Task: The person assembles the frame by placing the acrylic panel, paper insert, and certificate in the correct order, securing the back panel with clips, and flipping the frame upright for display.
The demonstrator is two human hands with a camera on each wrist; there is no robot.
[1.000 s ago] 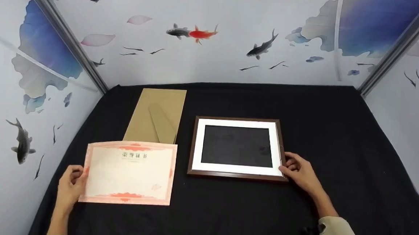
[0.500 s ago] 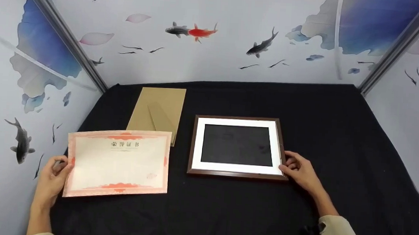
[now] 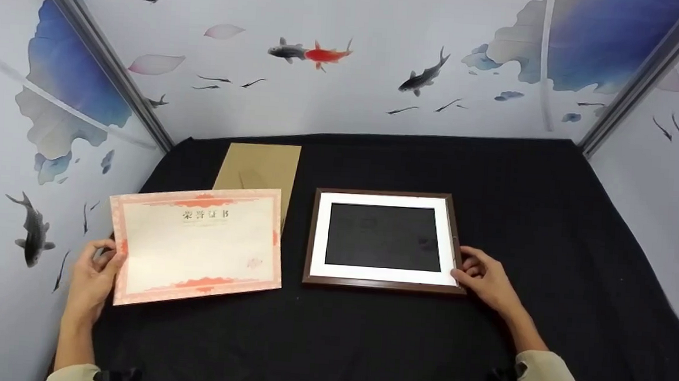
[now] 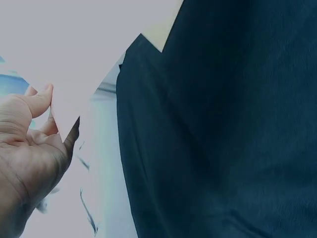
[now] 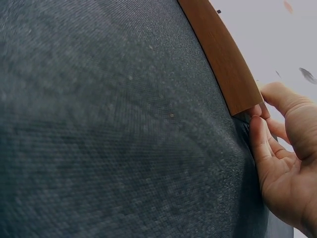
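Observation:
A cream certificate (image 3: 200, 247) with a pink-red border hangs above the left part of the table, its right end raised a little. My left hand (image 3: 91, 278) pinches it by the left edge; in the left wrist view the thumb (image 4: 42, 101) lies on the near side of the paper. To the right lies a brown wooden picture frame (image 3: 381, 285) with a white mat around a dark opening. My right hand (image 3: 487, 282) grips its right edge near the front corner. From the right wrist, that hand's fingers (image 5: 260, 134) show at the end of the frame's side.
Behind the certificate lies a tan frame backing board (image 3: 267, 165) with its stand leg, partly covered by the paper. Black cloth (image 3: 365, 345) spreads over the table. Printed white panels (image 3: 357, 97) wall in the left, back and right sides.
My left hand has carried the certificate left, then away from me toward the back, and the paper now tilts and covers more of the backing board. The right hand and frame have stayed put.

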